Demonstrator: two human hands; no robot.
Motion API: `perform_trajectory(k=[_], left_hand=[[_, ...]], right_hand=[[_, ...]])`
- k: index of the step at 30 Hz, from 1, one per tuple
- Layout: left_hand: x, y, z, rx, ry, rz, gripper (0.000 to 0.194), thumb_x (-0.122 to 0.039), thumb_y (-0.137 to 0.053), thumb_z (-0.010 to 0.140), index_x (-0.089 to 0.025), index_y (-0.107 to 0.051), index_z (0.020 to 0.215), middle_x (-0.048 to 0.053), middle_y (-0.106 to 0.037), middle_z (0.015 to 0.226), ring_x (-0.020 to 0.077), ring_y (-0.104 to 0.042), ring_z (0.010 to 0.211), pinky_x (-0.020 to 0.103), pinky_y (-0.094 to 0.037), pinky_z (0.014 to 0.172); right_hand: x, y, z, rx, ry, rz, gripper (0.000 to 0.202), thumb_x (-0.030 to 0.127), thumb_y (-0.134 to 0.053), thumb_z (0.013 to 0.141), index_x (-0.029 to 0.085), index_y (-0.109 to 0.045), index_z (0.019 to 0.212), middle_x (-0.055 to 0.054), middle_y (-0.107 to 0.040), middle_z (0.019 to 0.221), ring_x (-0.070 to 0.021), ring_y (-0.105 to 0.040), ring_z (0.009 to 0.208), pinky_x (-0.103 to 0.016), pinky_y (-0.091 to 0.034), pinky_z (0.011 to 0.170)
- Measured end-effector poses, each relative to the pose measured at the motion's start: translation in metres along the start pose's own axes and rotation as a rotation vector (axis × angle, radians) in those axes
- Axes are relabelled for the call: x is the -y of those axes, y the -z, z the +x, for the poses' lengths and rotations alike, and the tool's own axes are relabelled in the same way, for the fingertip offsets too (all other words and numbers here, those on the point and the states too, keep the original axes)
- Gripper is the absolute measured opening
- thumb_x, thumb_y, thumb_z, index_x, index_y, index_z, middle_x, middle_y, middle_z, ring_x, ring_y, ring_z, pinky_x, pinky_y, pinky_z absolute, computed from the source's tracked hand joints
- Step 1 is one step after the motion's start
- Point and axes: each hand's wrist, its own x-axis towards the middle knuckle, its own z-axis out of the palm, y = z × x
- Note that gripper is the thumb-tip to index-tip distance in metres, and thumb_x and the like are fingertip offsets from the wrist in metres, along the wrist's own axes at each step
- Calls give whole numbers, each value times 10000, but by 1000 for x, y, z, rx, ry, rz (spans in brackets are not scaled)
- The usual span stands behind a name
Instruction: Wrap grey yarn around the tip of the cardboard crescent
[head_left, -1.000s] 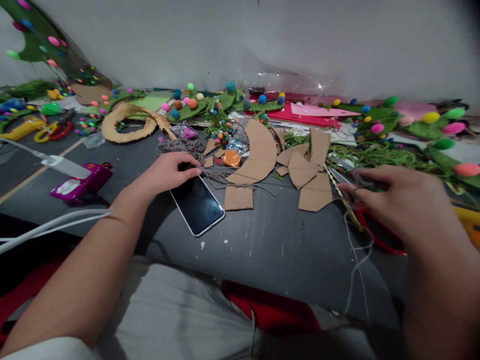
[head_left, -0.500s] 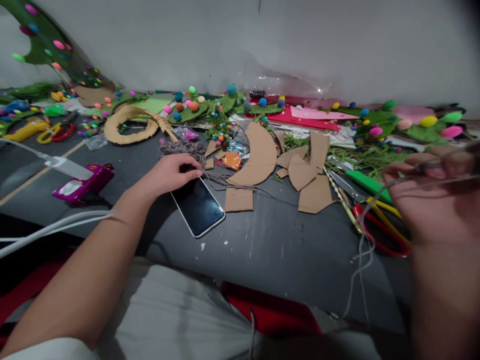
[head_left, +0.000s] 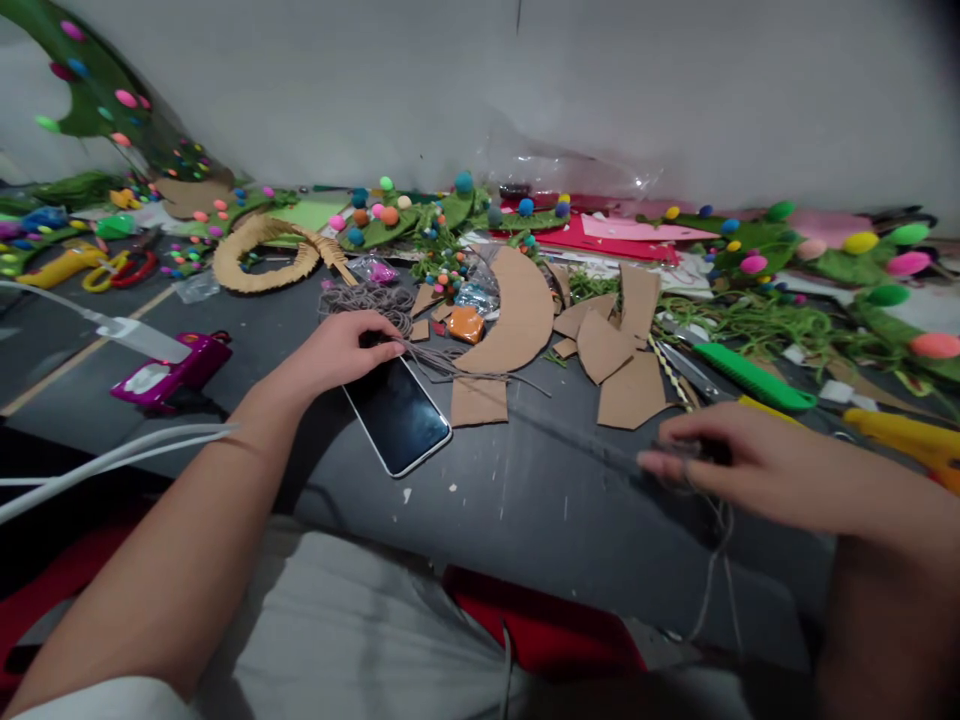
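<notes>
My left hand (head_left: 358, 348) rests at the upper end of a white-edged smartphone (head_left: 399, 420) with a dark screen. Its fingers are curled and the thumb pressed in, and strands of grey yarn (head_left: 480, 366) come out beside the thumb. Behind it lies a loose heap of the same yarn (head_left: 371, 298). Over the right part of the table, my right hand (head_left: 720, 462) is closed on grey yarn, blurred by motion. Loose ends (head_left: 709, 590) dangle below it, and a faint strand runs leftward from its fingers.
Cardboard pieces, including a crescent (head_left: 523, 310), lie mid-table. A straw-coloured ring (head_left: 229, 262) and a purple plug adapter (head_left: 176, 375) are at left. A green-handled tool (head_left: 754, 376) and a yellow glue gun (head_left: 900, 435) lie at right. Felt leaves with pompoms line the wall.
My right hand has come from the raised far right down and leftward over the table, bringing the yarn along. My left hand has stayed by the phone.
</notes>
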Motion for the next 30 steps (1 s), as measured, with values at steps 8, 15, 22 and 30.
perform_trajectory(k=[8, 15, 22, 30], left_hand=[[-2, 1, -1, -2, 1, 1, 314, -501, -650, 833, -230, -742, 961, 40, -751, 1033, 251, -671, 973, 350, -486, 883], [-3, 1, -1, 5, -7, -20, 309, -491, -654, 835, -214, -733, 948, 42, -744, 1012, 238, -659, 951, 333, -472, 865], [0, -1, -1, -11, -38, -63, 312, -485, -659, 831, -197, -736, 924, 44, -739, 998, 240, -658, 960, 339, -458, 886], [-1, -2, 0, -12, -60, -79, 302, -459, -647, 833, -183, -734, 921, 60, -740, 1002, 244, -655, 955, 345, -458, 872]], right_hand=[[-37, 16, 10, -198, -592, -419, 469, 620, -542, 846, 246, -785, 990, -112, -702, 735, -294, -605, 627, -368, -402, 530], [32, -23, 35, -419, 79, -139, 387, 583, -618, 894, 205, -620, 808, -72, -621, 857, -204, -567, 752, -312, -426, 675], [69, -39, 75, -303, 213, -117, 189, 322, -568, 950, 184, -620, 831, -58, -613, 887, -179, -547, 771, -295, -350, 666], [122, -70, 153, -210, 289, -83, 174, 284, -551, 932, 193, -690, 881, -69, -664, 1024, -200, -597, 879, -304, -286, 621]])
